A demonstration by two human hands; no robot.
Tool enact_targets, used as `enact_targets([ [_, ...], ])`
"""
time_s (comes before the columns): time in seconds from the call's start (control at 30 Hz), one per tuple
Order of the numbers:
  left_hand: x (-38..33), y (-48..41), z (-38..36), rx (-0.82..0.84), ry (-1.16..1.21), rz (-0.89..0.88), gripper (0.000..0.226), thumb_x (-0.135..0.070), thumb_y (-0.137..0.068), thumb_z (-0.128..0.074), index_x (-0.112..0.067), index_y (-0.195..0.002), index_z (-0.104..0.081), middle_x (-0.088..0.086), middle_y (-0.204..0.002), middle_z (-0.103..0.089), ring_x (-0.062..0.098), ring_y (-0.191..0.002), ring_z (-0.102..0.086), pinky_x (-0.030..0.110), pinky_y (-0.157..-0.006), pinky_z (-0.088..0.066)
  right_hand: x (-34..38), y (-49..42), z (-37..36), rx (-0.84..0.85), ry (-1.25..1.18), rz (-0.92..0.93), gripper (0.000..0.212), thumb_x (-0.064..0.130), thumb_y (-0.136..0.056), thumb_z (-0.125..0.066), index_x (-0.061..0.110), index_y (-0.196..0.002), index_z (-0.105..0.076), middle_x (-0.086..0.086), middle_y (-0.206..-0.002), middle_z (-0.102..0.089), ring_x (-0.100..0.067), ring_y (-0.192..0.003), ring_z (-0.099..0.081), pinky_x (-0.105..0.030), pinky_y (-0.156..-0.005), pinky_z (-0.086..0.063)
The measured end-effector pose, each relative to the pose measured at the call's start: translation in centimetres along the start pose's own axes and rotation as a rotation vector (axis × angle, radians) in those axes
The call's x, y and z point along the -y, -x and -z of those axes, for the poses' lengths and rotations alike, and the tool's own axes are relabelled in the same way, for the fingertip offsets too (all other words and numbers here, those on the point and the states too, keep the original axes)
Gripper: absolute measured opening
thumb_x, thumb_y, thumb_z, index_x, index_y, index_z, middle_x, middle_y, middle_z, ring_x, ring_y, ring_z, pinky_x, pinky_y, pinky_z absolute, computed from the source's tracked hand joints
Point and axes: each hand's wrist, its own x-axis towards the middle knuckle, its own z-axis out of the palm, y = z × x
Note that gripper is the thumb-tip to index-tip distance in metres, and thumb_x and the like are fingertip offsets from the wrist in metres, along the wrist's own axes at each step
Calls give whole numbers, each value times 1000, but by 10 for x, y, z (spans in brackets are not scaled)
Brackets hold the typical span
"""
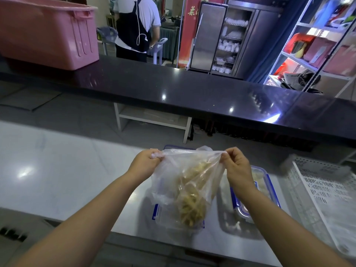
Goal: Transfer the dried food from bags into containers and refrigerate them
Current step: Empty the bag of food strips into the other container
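Both hands were up over the white tabletop, each pinching one side of the mouth of a clear plastic bag. The left hand had its fingers curled tight round the left edge of the bag. The right hand had its fingers bent and nipping the right edge, so the top of the bag was stretched flat between them. The bag hung down, with yellowish dried food bunched in its lower half. Its bottom sat over a clear container with blue clips near the front edge of the tabletop; I cannot tell if the bag touched it. A second container, blue-rimmed with pale contents, sat just right of the bag, partly hidden by the right forearm. A clear lid lay flat in front of it. A blue rim showed behind the bag top; what it belonged to was unclear. A white perforated crate sat at the right end of the tabletop. Beyond was a glossy black ledge with a pink tub on its left end. A low white shelf stood under the ledge. Behind the ledge a person in a dark apron stood facing away. A steel cabinet held white dishes, and a rack at far right held red bags.
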Motion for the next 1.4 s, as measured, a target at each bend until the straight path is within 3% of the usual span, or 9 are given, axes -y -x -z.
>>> enact_targets([
  [0.23, -4, 1, -11, 76, 30, 11, 29, -26, -94, -52, -24, -69, -65, -1, -71, -59, 16, -66, -51, 29, -65, -42, 22, -12, 0, -42, -27, 36, 18, 12, -96, -46, 15, -80, -54, -3, -75, -54, -18, -70, -50, -35, -66, -46],
  [0.57, -12, 1, -18, 102, 65, 12, 31, -32, -96, -49, -18, -78, -69, 1, -72, -58, 15, -63, -50, 25, -60, -42, 47, -24, -2, -61, -56, 156, 13, 13, -96, -46, 14, -86, -53, 2, -76, -52, -2, -62, -50, -14, -55, -47],
  [0.67, -9, 2, -23, 122, 37, 29, 31, -28, -95, -51, -3, -82, -63, 5, -77, -58, 21, -74, -50, 32, -70, -41, 46, -25, -3, -53, -30, 165, 16, 13, -96, -46, 18, -83, -53, 3, -76, -53, -1, -62, -50, -14, -56, -47],
  [0.8, -1, 5, -24, 145, -209, 67, 22, -26, -85, -53, -13, -98, -65, 6, -100, -64, 27, -94, -59, 37, -80, -46, 36, -25, -7, -33, 3, 103, 18, 12, -96, -47, 18, -80, -53, 0, -76, -52, -10, -65, -49, -22, -59, -44],
  [0.9, 7, 4, -17, 141, -279, 159, 49, -36, -80, -64, -28, -127, -52, 3, -121, -49, 25, -109, -54, 35, -87, -47, 33, -24, -9, -23, 7, 78, 15, 13, -95, -47, 16, -82, -55, -1, -78, -54, -13, -68, -51, -24, -60, -46],
  [1.0, 7, 0, -11, 94, -370, 161, 79, -38, -76, -71, -26, -143, -31, 8, -140, -33, 27, -128, -36, 36, -101, -36, 39, -28, -10, -27, 6, 87, 13, 14, -95, -48, 14, -85, -55, 0, -78, -55, -11, -68, -52, -21, -59, -48],
  [1.1, -2, 3, -9, 68, -471, 35, 102, -42, -70, -75, -23, -149, -15, 6, -154, -15, 24, -142, -13, 37, -111, -22, 51, -35, -12, -15, 7, 138, 13, 15, -96, -48, 16, -84, -55, 1, -79, -54, -7, -67, -51, -12, -57, -47],
  [1.2, -6, 12, -14, 169, -564, -141, 118, -51, -65, -76, -21, -151, 0, -1, -159, -2, 18, -146, 2, 37, -118, -8, 54, -38, -16, 8, 33, 157, 13, 16, -96, -48, 14, -85, -55, 0, -80, -53, -9, -70, -50, -18, -63, -48],
  [1.4, 17, 31, -50, 315, -649, -216, 127, -71, -52, -70, -30, -148, 3, -2, -153, -15, 25, -143, -11, 48, -116, -13, 39, -23, -32, 166, 130, 76, 14, 14, -94, -50, 6, -86, -57, -5, -77, -53, -15, -67, -50, -25, -61, -46],
])
